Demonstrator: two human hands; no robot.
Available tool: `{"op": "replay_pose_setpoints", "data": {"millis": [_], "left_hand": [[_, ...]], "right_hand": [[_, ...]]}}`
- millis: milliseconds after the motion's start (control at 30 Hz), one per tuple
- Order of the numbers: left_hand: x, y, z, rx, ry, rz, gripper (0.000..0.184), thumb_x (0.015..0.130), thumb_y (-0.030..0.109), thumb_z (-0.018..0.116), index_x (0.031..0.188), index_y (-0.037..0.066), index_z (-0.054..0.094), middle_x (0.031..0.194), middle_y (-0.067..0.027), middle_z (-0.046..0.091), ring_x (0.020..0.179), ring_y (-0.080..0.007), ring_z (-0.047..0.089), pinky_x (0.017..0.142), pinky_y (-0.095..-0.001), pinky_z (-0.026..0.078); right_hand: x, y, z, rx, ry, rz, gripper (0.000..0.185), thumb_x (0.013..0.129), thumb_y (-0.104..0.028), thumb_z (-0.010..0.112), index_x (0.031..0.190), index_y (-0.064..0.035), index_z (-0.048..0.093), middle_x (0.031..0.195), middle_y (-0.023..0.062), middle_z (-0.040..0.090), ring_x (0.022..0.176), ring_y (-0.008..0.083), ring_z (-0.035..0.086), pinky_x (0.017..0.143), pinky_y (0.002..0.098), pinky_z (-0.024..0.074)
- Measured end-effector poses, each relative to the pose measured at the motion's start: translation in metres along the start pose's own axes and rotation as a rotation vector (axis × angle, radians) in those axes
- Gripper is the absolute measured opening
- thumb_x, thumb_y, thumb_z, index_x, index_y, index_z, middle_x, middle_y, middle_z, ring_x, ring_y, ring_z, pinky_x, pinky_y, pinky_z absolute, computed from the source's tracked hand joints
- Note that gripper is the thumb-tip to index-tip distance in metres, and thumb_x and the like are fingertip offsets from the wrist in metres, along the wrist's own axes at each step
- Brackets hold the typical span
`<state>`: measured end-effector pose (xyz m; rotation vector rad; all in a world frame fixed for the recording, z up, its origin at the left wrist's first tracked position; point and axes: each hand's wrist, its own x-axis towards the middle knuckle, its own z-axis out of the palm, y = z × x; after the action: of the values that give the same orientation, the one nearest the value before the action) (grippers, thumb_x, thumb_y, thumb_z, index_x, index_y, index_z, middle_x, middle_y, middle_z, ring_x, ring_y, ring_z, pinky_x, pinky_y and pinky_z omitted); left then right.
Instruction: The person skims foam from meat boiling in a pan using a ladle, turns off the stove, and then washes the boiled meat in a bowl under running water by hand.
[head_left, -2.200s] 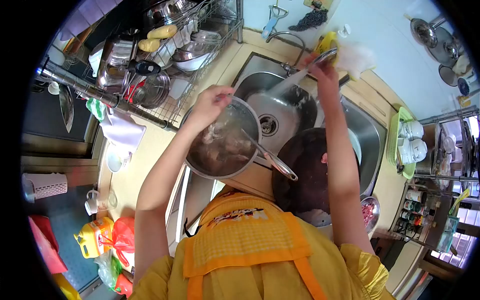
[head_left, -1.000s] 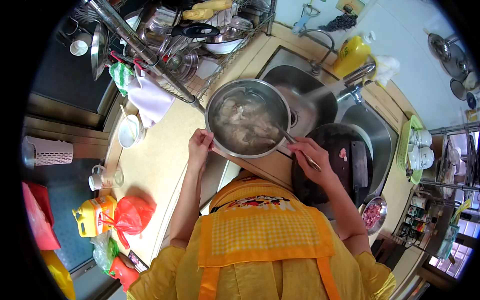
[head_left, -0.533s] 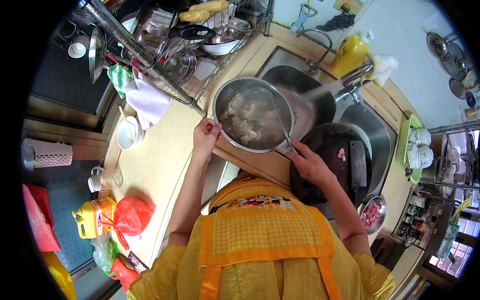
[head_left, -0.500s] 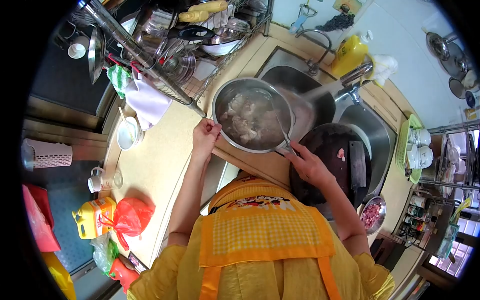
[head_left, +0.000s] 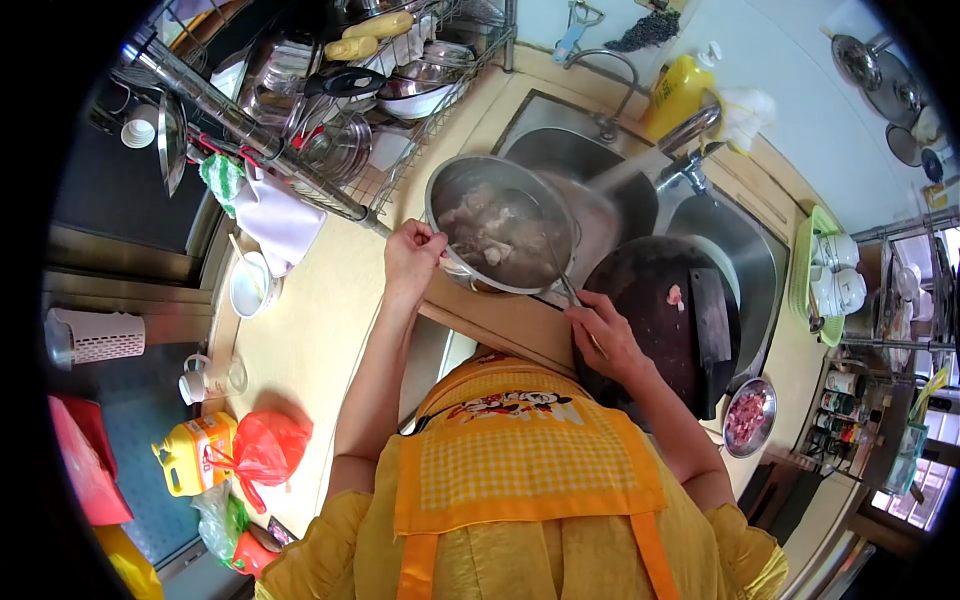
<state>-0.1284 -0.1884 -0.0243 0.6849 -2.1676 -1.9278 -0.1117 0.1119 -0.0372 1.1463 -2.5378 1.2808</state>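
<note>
Since the earliest frame, the right hand [head_left: 612, 336] has moved from the tap to the slim metal utensil [head_left: 560, 268], and the round grey metal pot [head_left: 555, 203] now tips so that its near outer wall shows. Watching remotely through the head camera, I see the left hand [head_left: 411, 262] pinching the pot's rim on the left, while the right grasps the utensil's handle, its far end sunk out of sight in cloudy water. Pale meat chunks [head_left: 493, 228] lie in that water; the pot sits at the front edge of the steel double sink [head_left: 540, 150], left of the round black board [head_left: 640, 290] bearing a dark cleaver [head_left: 711, 315].

I judge the step in hand to be stirring or holding back the meat. To me, the next move calls for a firm rim pinch and the utensil kept against the chunks, lest some slip out.
</note>
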Motion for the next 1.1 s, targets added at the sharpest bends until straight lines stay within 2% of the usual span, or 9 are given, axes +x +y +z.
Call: {"op": "replay_pose_setpoints", "data": {"millis": [100,400,567,667,700,767,867,967,1100], "left_hand": [[0.002,0.004,0.004,-0.01,-0.017,0.014,0.01,0.076,0.001,0.059,0.072,0.001,0.051,0.059,-0.0053,0.056,0.05,-0.0088,0.052,0.045,-0.0207,0.037],[0.012,0.017,0.018,0.044,-0.042,0.014,0.009,0.076,0.001,0.06,0.073,-0.001,0.053,0.06,-0.007,0.057,0.051,-0.0105,0.054,0.046,-0.0207,0.039],[0.021,0.021,0.028,0.11,-0.045,0.016,0.009,0.073,0.004,0.061,0.071,-0.004,0.056,0.06,-0.0099,0.061,0.055,-0.0145,0.062,0.052,-0.0242,0.046],[0.025,0.027,0.036,0.183,-0.036,0.031,0.011,0.072,0.006,0.062,0.071,-0.004,0.058,0.059,-0.0107,0.062,0.056,-0.0151,0.063,0.054,-0.0255,0.047],[0.027,0.028,0.039,0.186,-0.037,0.042,0.009,0.072,0.004,0.061,0.071,-0.004,0.056,0.059,-0.0103,0.061,0.054,-0.0146,0.061,0.051,-0.0246,0.045],[0.03,0.029,0.044,0.193,-0.04,0.067,0.008,0.073,-0.001,0.06,0.07,-0.003,0.053,0.059,-0.0094,0.058,0.051,-0.0137,0.057,0.045,-0.0227,0.039],[0.032,0.036,0.051,0.232,-0.04,0.07,0.006,0.072,-0.002,0.061,0.072,-0.004,0.055,0.06,-0.0099,0.058,0.05,-0.014,0.057,0.044,-0.0234,0.04],[0.04,0.035,0.053,0.315,-0.034,0.073,0.014,0.07,0.01,0.065,0.07,-0.003,0.06,0.058,-0.0106,0.062,0.055,-0.0164,0.063,0.055,-0.0265,0.047],[0.039,0.037,0.052,0.248,-0.04,0.019,0.013,0.071,0.008,0.065,0.069,-0.002,0.059,0.058,-0.0103,0.061,0.055,-0.0148,0.062,0.052,-0.026,0.045]], "right_hand": [[-0.001,0.0,0.006,0.069,0.008,0.002,0.027,0.076,0.003,0.057,0.102,-0.0031,0.053,0.107,0.0244,0.049,0.081,0.0393,0.057,0.066,0.0384,0.0488],[0.0,-0.004,0.016,0.08,0.084,0.043,0.024,0.075,0.004,0.057,0.098,-0.0046,0.055,0.101,0.0246,0.052,0.083,0.0401,0.057,0.066,0.0393,0.0482],[0.01,-0.008,0.008,0.116,0.14,0.063,0.019,0.074,0.004,0.057,0.091,-0.0036,0.057,0.09,0.021,0.056,0.086,0.0397,0.057,0.067,0.0384,0.0479],[0.012,-0.003,0.005,0.134,0.156,0.066,0.018,0.074,0.005,0.057,0.09,-0.0033,0.058,0.085,0.0178,0.058,0.086,0.0377,0.057,0.067,0.0371,0.0478],[0.012,-0.001,0.004,0.137,0.155,0.068,0.018,0.074,0.006,0.056,0.089,-0.0033,0.058,0.084,0.0167,0.058,0.086,0.0368,0.057,0.068,0.0366,0.0477],[0.014,0.001,0.003,0.143,0.174,0.045,0.018,0.075,0.006,0.055,0.09,-0.003,0.058,0.084,0.016,0.058,0.086,0.0352,0.057,0.068,0.0356,0.0475],[0.015,0.002,0.0,0.167,0.191,0.063,0.017,0.076,0.006,0.054,0.09,-0.0024,0.058,0.083,0.0155,0.058,0.086,0.0334,0.057,0.069,0.0346,0.0471],[0.015,0.003,-0.001,0.192,0.184,0.1,0.016,0.076,0.006,0.054,0.09,-0.002,0.058,0.083,0.016,0.057,0.086,0.0329,0.057,0.069,0.0337,0.0468],[0.016,0.001,0.0,0.17,0.188,0.098,0.014,0.077,0.004,0.055,0.089,-0.0019,0.057,0.086,0.0176,0.057,0.085,0.0355,0.057,0.068,0.0352,0.0474]]}}
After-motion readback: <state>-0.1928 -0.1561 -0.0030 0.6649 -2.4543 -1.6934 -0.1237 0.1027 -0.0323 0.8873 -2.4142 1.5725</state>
